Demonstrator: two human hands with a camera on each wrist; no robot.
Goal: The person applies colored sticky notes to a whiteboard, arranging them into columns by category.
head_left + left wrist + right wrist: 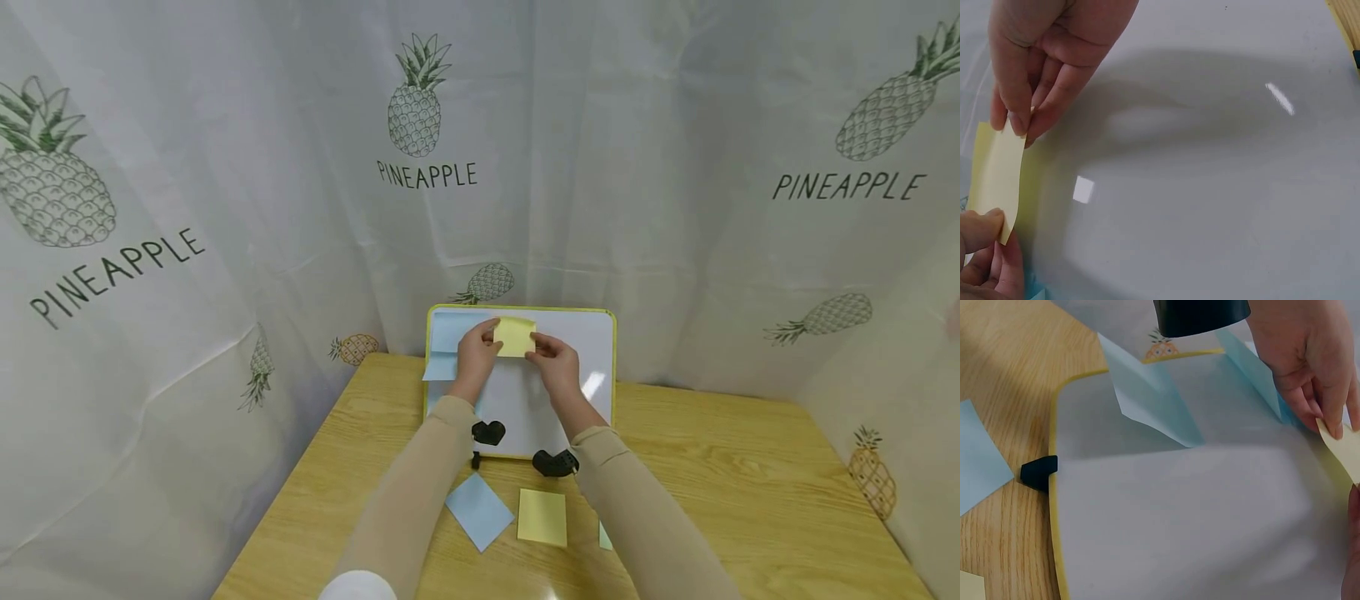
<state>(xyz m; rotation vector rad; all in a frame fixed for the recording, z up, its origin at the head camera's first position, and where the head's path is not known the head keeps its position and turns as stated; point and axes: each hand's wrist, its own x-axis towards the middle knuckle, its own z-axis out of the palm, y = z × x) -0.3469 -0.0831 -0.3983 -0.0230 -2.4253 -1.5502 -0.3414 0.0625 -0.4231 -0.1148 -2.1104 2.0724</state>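
Note:
High on a white board [555,400] with a yellow rim, a yellow sticky note [514,337] is held by both hands. My left hand [476,360] pinches its left side between thumb and fingers. At the opposite side, my right hand [557,367] pinches the note's edge. The left wrist view shows the note [999,175] bent outward, its face close over the board's surface. Blue sticky notes [450,333] hang on the board's left part, partly behind my left hand and forearm. In the right wrist view, one blue note [1147,394] sticks out from the board.
On the wooden table [720,467] before the board lie a blue note pad [480,511], a yellow one [542,517] and a pale green piece [605,536] half hidden by my right sleeve. Black feet [553,463] support the board. A pineapple-print curtain [600,208] hangs behind.

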